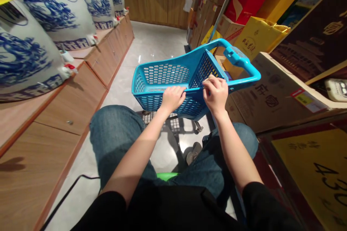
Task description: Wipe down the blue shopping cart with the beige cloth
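A blue plastic shopping cart (173,61) with honeycomb-holed sides stands sideways in front of my knees. My left hand (173,98) rests over the near rim, fingers curled across its top edge. Further right, my right hand (217,94) is closed at the same rim, close to the cart's inner flap (207,66). A pale bit shows at its fingertips; I cannot tell whether it is a finger or a small object. The cart's handle (251,70) rises to the right, untouched by either hand. No goods show inside the basket.
Large blue-and-white jars (65,11) with red-tipped taps line the wooden cabinets (73,110) on the left. Cartons (265,94) and a yellow gift bag (255,38) crowd the right side. A wooden counter (157,1) crosses the far end. A black cable (67,195) lies lower left.
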The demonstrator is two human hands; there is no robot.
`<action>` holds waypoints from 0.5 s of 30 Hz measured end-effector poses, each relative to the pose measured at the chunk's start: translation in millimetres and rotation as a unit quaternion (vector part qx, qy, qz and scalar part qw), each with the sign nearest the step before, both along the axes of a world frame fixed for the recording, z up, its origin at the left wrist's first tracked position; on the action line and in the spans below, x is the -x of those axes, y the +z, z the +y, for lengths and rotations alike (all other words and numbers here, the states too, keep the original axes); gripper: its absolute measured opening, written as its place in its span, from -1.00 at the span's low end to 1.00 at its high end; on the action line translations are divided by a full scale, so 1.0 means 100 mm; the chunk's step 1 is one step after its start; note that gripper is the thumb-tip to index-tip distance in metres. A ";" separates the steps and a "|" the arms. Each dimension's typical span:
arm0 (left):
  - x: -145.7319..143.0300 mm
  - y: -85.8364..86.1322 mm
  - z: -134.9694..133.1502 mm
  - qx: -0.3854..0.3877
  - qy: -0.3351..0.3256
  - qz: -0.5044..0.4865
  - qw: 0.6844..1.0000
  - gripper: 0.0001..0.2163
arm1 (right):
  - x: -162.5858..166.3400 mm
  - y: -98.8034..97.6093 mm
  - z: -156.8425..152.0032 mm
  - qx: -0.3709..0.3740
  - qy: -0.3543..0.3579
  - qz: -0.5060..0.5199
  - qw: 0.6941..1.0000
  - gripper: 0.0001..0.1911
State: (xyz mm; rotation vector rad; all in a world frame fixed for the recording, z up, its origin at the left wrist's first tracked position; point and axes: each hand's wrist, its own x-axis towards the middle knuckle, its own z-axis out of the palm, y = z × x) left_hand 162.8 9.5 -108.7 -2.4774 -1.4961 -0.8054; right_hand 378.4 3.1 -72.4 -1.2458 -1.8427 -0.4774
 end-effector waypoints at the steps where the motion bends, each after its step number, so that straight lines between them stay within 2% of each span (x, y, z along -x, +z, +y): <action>1: -0.02 0.00 -0.01 0.003 0.001 -0.001 1.000 -0.64 | -0.04 0.00 0.00 -0.005 -0.001 0.009 1.000 -0.74; 8: -0.10 0.04 -0.04 0.030 0.020 0.002 0.999 -0.60 | 0.02 -0.13 -0.05 0.021 0.084 -0.054 0.995 -0.71; 12: -0.08 0.03 -0.04 0.022 0.009 0.000 1.000 -0.60 | -0.18 -0.04 0.00 -0.028 0.034 0.002 0.999 -0.73; 15: -0.08 0.03 -0.04 0.021 0.004 -0.007 1.000 -0.62 | -0.22 -0.03 0.00 -0.036 0.008 0.019 0.999 -0.71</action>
